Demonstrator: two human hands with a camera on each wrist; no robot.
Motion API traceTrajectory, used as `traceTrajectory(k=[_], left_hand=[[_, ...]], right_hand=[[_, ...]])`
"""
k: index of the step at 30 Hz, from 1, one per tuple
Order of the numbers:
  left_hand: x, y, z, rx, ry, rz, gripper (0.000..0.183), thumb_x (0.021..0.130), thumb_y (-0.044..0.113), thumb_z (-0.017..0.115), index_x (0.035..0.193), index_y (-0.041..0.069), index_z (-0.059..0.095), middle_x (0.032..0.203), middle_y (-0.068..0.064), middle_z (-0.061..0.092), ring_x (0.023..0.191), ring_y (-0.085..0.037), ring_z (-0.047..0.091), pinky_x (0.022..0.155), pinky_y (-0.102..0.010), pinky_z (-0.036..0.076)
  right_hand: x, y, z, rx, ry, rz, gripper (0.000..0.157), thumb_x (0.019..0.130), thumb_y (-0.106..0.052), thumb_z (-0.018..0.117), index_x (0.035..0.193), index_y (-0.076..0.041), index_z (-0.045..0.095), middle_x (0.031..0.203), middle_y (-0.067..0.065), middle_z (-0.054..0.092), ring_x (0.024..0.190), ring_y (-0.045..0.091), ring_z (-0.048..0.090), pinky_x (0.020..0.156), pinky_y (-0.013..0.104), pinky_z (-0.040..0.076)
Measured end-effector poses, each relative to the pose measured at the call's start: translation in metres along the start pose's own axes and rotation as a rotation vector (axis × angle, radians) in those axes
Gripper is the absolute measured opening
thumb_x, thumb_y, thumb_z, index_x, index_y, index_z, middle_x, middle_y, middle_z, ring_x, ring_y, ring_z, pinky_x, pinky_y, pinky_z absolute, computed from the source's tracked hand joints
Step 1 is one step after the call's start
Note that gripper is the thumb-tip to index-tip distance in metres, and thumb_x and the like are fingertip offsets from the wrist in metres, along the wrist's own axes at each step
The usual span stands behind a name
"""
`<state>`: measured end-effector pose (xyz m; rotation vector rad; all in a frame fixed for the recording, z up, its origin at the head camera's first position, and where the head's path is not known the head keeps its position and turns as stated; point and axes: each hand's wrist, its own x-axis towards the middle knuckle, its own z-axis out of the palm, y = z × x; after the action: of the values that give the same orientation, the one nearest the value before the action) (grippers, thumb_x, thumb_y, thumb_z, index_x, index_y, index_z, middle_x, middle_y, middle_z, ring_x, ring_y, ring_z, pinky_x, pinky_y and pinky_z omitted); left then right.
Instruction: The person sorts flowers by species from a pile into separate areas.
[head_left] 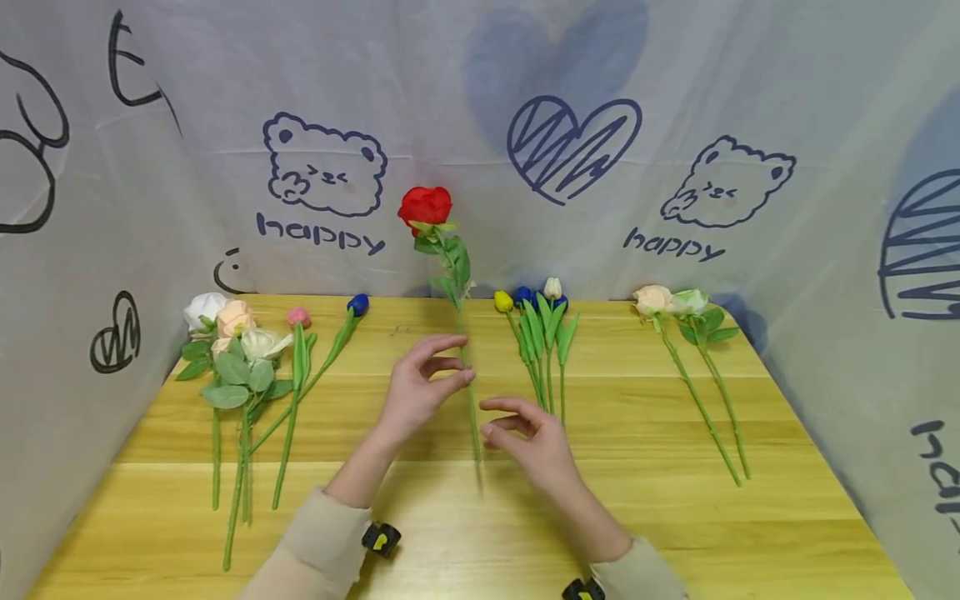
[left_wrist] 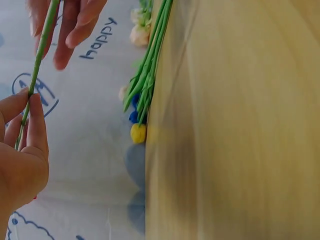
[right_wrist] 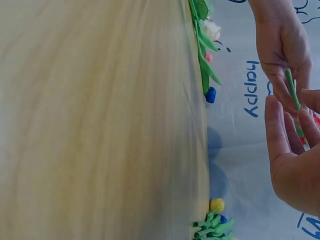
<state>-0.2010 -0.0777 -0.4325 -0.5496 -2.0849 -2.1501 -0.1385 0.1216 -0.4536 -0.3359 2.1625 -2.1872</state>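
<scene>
Rose, red, prob. artificial, is mid-scene, held up off the wood tabletop. Long axis runs far to near w/ a slight slant: bloom at the far left end, bare stem tapering to near right. L hand pinches the stem btwn thumb & fingertips from its left side. R hand grips nothing: fingers loosely bent, thumb apart. No contact shows in head view; wrist views overlap, so can't rule out a light touch. Key relation, I'd judge: stem's lower part lies just left of R fingertips, roughly crosswise to them, so R hand is nearer its low end, L hand nearer the bloom. Tulips lie just beyond R hand; rose bunch at left, blue tulip far left, peach rose far right.
</scene>
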Motion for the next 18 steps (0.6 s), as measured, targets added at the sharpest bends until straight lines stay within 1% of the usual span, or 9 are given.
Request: traceTrajectory(k=[4, 7, 9, 12, 15, 18], left_hand=[[-0.001, -0.006, 0.009, 0.006, -0.015, 0.03, 0.047, 0.089, -0.014, 0.073, 0.134, -0.008, 0.063, 0.134, -0.023, 0.056, 0.109, -0.047, 0.065, 0.088, -0.033, 0.062], [-0.002, -0.009, 0.014, 0.011, -0.019, 0.037, 0.046, 0.089, -0.015, 0.073, 0.133, -0.008, 0.063, 0.135, -0.023, 0.055, 0.109, -0.05, 0.064, 0.09, -0.038, 0.061], [-0.003, -0.011, 0.016, 0.013, -0.023, 0.029, 0.046, 0.089, -0.014, 0.073, 0.134, -0.007, 0.064, 0.136, -0.022, 0.055, 0.11, -0.05, 0.064, 0.092, -0.04, 0.061], [-0.004, -0.012, 0.019, 0.018, -0.027, 0.014, 0.046, 0.09, -0.012, 0.074, 0.134, -0.004, 0.065, 0.137, -0.02, 0.055, 0.11, -0.047, 0.064, 0.092, -0.04, 0.061], [-0.004, -0.013, 0.021, 0.017, -0.03, 0.009, 0.046, 0.09, -0.012, 0.074, 0.134, -0.002, 0.065, 0.136, -0.019, 0.056, 0.11, -0.047, 0.064, 0.091, -0.04, 0.061], [-0.004, -0.013, 0.022, 0.017, -0.032, 0.01, 0.046, 0.09, -0.012, 0.074, 0.134, -0.001, 0.066, 0.136, -0.018, 0.056, 0.109, -0.045, 0.066, 0.091, -0.042, 0.061]], right_hand=[[-0.001, 0.003, 0.0, -0.03, -0.023, -0.011, 0.029, 0.095, 0.003, 0.072, 0.123, 0.006, 0.07, 0.126, 0.029, 0.066, 0.089, 0.013, 0.072, 0.078, 0.035, 0.064], [-0.002, 0.005, 0.0, -0.046, -0.038, -0.02, 0.029, 0.095, 0.002, 0.073, 0.123, 0.006, 0.07, 0.127, 0.028, 0.067, 0.09, 0.013, 0.072, 0.075, 0.031, 0.063], [-0.002, 0.006, 0.0, -0.052, -0.044, -0.021, 0.029, 0.095, 0.002, 0.073, 0.123, 0.005, 0.07, 0.127, 0.026, 0.067, 0.092, 0.013, 0.072, 0.075, 0.03, 0.063], [-0.003, 0.007, -0.001, -0.068, -0.047, -0.016, 0.03, 0.094, 0.001, 0.073, 0.124, 0.004, 0.07, 0.126, 0.023, 0.068, 0.092, 0.015, 0.072, 0.074, 0.03, 0.063], [-0.004, 0.007, -0.001, -0.083, -0.046, -0.007, 0.03, 0.094, 0.001, 0.073, 0.124, 0.003, 0.07, 0.126, 0.022, 0.069, 0.09, 0.021, 0.073, 0.074, 0.031, 0.063], [-0.004, 0.007, -0.002, -0.106, -0.044, 0.002, 0.03, 0.095, -0.001, 0.074, 0.124, 0.002, 0.07, 0.127, 0.021, 0.069, 0.089, 0.021, 0.074, 0.073, 0.03, 0.063]])
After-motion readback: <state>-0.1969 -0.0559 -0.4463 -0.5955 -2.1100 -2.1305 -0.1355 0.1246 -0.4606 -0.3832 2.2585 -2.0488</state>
